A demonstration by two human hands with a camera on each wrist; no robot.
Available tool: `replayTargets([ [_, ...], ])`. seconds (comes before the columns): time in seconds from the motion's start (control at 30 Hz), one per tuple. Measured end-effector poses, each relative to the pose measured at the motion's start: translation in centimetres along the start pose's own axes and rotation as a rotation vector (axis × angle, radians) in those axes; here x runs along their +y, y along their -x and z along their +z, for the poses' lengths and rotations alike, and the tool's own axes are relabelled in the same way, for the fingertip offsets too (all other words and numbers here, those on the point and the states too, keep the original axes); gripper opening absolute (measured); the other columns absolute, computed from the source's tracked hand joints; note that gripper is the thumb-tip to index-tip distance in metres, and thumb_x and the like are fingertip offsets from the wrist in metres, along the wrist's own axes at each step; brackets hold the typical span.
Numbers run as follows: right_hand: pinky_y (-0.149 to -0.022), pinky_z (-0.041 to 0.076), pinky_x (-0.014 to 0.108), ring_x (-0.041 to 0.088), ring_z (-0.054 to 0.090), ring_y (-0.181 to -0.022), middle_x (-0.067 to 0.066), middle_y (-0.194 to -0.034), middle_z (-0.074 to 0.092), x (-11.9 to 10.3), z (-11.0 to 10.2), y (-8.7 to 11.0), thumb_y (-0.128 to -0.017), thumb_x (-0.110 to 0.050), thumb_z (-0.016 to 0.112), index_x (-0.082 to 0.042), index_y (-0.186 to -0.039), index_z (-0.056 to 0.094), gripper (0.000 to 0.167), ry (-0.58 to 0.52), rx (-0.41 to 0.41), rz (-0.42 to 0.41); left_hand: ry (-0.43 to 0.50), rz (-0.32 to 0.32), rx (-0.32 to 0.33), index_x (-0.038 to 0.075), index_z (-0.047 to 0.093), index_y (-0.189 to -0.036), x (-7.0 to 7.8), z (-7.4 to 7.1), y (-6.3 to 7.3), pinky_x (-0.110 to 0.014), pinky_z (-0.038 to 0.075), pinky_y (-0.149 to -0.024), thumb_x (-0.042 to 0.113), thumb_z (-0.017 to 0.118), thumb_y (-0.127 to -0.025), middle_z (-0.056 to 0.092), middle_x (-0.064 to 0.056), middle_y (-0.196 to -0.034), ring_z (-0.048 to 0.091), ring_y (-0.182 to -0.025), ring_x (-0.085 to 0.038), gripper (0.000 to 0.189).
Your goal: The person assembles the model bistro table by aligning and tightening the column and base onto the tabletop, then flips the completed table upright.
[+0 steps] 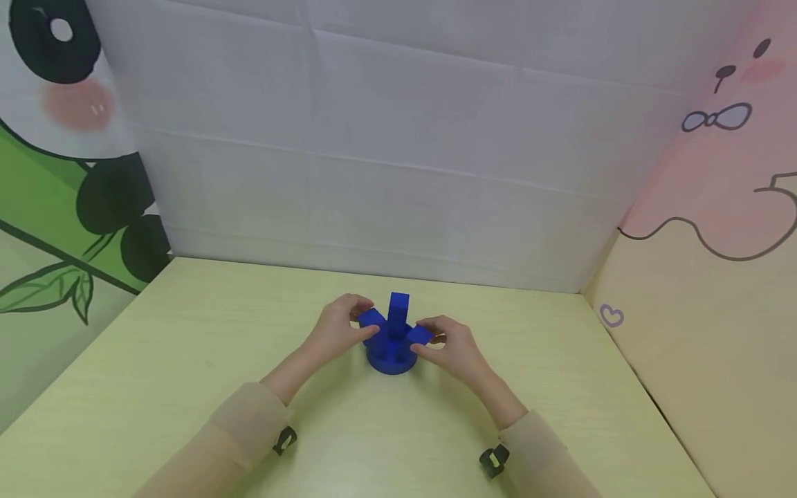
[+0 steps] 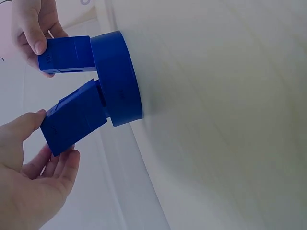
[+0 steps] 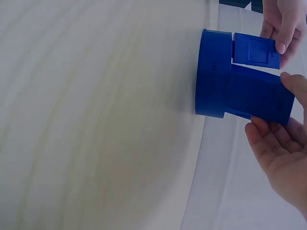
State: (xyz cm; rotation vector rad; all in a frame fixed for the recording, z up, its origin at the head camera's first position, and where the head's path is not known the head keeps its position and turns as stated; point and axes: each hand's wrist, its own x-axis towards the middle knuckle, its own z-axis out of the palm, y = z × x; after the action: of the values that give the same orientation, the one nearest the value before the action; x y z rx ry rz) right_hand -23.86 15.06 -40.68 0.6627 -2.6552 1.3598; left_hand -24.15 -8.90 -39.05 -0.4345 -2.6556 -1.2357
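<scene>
A round blue base (image 1: pixel 391 366) stands on the table with blue rectangular blocks rising from it. My left hand (image 1: pixel 336 330) pinches the top of the left block (image 2: pixel 76 117) between thumb and fingers; that block leans outward in the left wrist view. On the other side my right hand (image 1: pixel 457 349) grips the upper end of the right block (image 3: pixel 261 93) in the same way. Between them a third block (image 1: pixel 398 308) stands upright, untouched by either hand. Both held blocks meet the base at their lower ends; how deep they sit is hidden.
The pale yellow table (image 1: pixel 218 332) spreads around the base. A white cloth wall (image 1: pixel 386 138) rises behind it, with printed panels (image 1: pixel 716 332) at left and right. Small black devices (image 1: pixel 495 460) sit by both wrists.
</scene>
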Motion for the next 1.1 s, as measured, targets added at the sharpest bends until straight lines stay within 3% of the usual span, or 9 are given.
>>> replayTargets([
  [0.23, -0.08, 0.055, 0.036, 0.022, 0.063, -0.086, 0.006, -0.105, 0.067, 0.2, 0.1, 0.1, -0.078, -0.017, 0.078, -0.005, -0.112, 0.067, 0.039, -0.005, 0.013, -0.006, -0.016, 0.172, -0.052, 0.001, 0.062, -0.111, -0.8, 0.4, -0.4, -0.042, 0.051, -0.088, 0.003, 0.067, -0.085, 0.064, -0.012, -0.111, 0.061, -0.102, -0.027, 0.027],
  [0.4, -0.08, 0.055, 0.04, 0.024, 0.064, -0.086, 0.007, -0.101, 0.066, 0.0, 0.2, 0.2, -0.077, -0.017, 0.078, -0.005, -0.113, 0.067, 0.039, -0.009, 0.025, 0.003, -0.025, 0.186, -0.054, 0.002, 0.062, -0.111, -0.7, 0.7, -0.4, -0.045, 0.046, -0.096, -0.001, 0.065, -0.086, 0.064, -0.011, -0.114, 0.058, -0.111, -0.029, 0.026],
  [0.6, -0.077, 0.055, 0.041, 0.028, 0.066, -0.084, 0.009, -0.094, 0.066, -0.3, 0.4, 0.4, -0.076, -0.016, 0.079, -0.003, -0.113, 0.066, 0.041, 0.02, 0.061, 0.016, -0.048, 0.104, 0.005, 0.002, 0.059, -0.119, -0.2, 0.8, -0.4, -0.046, 0.046, -0.093, 0.014, 0.07, -0.085, 0.059, -0.014, -0.119, 0.056, -0.109, -0.03, 0.038],
  [0.73, -0.076, 0.055, 0.039, 0.029, 0.067, -0.085, 0.011, -0.097, 0.068, -0.5, 0.3, 0.5, -0.076, -0.015, 0.079, -0.001, -0.108, 0.067, 0.037, 0.045, 0.076, 0.024, 0.017, -0.044, 0.048, 0.002, 0.054, -0.124, 0.1, 1.1, -0.6, -0.042, 0.05, -0.085, 0.032, 0.073, -0.082, 0.056, -0.016, -0.118, 0.057, -0.103, -0.028, 0.055],
  [0.9, -0.077, 0.055, 0.042, 0.03, 0.067, -0.085, 0.011, -0.097, 0.068, -0.6, 0.0, 0.6, -0.077, -0.016, 0.078, -0.001, -0.107, 0.067, 0.036, 0.059, 0.068, 0.036, 0.042, -0.206, 0.078, 0.002, 0.05, -0.121, 0.6, 1.9, -1.1, -0.035, 0.049, -0.074, 0.051, 0.074, -0.075, 0.057, -0.016, -0.106, 0.054, -0.09, -0.025, 0.071],
  [1.1, -0.075, 0.056, 0.037, 0.023, 0.067, -0.083, 0.008, -0.094, 0.068, -0.3, -0.1, 0.5, -0.077, -0.02, 0.078, -0.003, -0.107, 0.068, 0.036, 0.095, 0.063, 0.031, 0.015, -0.24, 0.069, 0.003, 0.049, -0.108, 1.2, 2.6, -1.4, -0.027, 0.04, -0.06, 0.052, 0.077, -0.071, 0.05, -0.009, -0.088, 0.048, -0.076, -0.021, 0.068],
])
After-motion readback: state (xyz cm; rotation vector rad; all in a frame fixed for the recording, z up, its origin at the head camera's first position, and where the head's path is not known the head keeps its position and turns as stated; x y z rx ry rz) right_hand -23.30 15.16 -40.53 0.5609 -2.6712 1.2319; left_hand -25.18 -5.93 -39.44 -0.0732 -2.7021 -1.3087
